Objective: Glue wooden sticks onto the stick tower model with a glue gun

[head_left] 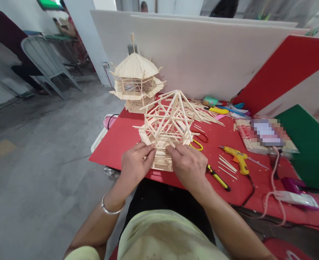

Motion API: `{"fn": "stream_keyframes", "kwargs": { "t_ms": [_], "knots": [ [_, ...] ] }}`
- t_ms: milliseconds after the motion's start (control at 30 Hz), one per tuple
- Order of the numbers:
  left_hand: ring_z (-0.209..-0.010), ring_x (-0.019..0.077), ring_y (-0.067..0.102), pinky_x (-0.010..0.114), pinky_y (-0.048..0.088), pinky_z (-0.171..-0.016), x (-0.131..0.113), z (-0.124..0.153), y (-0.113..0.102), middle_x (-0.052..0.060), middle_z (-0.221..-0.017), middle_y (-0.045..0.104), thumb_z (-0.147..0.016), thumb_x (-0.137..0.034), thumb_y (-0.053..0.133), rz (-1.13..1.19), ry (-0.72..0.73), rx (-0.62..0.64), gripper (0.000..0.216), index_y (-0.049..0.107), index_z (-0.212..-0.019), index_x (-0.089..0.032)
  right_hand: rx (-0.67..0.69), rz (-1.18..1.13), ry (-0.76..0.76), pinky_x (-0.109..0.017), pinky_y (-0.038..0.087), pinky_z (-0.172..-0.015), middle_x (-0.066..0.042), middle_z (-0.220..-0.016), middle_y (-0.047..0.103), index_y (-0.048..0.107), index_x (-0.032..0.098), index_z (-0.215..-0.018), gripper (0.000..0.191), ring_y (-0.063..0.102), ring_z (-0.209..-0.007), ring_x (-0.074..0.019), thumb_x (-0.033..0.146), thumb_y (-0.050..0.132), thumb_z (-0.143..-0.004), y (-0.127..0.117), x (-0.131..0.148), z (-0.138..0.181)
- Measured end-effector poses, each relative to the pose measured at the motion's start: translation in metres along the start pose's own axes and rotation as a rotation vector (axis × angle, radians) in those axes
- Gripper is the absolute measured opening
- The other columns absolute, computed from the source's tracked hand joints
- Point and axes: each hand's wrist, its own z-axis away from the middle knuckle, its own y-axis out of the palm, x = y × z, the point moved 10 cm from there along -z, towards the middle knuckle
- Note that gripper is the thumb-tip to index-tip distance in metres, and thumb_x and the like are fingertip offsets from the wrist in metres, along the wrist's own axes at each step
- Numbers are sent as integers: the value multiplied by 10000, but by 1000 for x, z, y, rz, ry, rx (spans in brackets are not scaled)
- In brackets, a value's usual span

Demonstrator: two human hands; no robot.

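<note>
A model pavilion of thin wooden sticks (173, 117), its upper roof a bare frame of sticks meeting at a peak, stands at the near edge of the red table. My left hand (138, 160) pinches the near side of its lower eave between thumb and fingers. Close by on the same eave, my right hand (188, 160) pinches it too, thumb pointing inward. Whether a loose stick lies between the fingertips is hidden. Behind, to the left, stands a second stick pavilion (136, 66) with its roof covered and a tall spire.
Loose sticks (188, 110) lie behind the model. To the right are yellow-handled scissors (196, 145), a yellow-black utility knife (218, 177), a yellow glue gun (237, 157) with its cord, and packs of sticks (246, 135) under a phone. A white board (192, 57) rises behind.
</note>
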Motion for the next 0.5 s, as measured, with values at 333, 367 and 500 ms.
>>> {"fn": "stream_keyframes", "kwargs": {
  "t_ms": [333, 367, 500],
  "knots": [
    [-688, 113, 653, 230, 463, -628, -10, 4, -4, 18, -805, 721, -954, -310, 596, -89, 49, -87, 223, 773, -1045, -208, 11, 39, -14, -320, 267, -641, -6, -809, 661, 725, 231, -1061, 184, 468, -708, -146, 173, 598, -941, -1, 4, 1],
    [-699, 115, 659, 229, 462, -630, -11, 5, -4, 21, -817, 724, -955, -303, 595, -102, 58, -96, 224, 768, -1057, -205, -1, 37, -3, -322, 264, -639, -5, -781, 648, 724, 232, -1085, 199, 463, -697, -146, 174, 602, -940, -1, 4, 2],
    [-744, 121, 672, 228, 469, -665, -16, 9, -4, 35, -884, 739, -954, -274, 595, -122, 96, -122, 221, 750, -1092, -197, -41, 21, 61, -326, 261, -647, -12, -726, 628, 716, 224, -1161, 252, 457, -676, -143, 186, 618, -932, -6, 4, 10]
  ]
}}
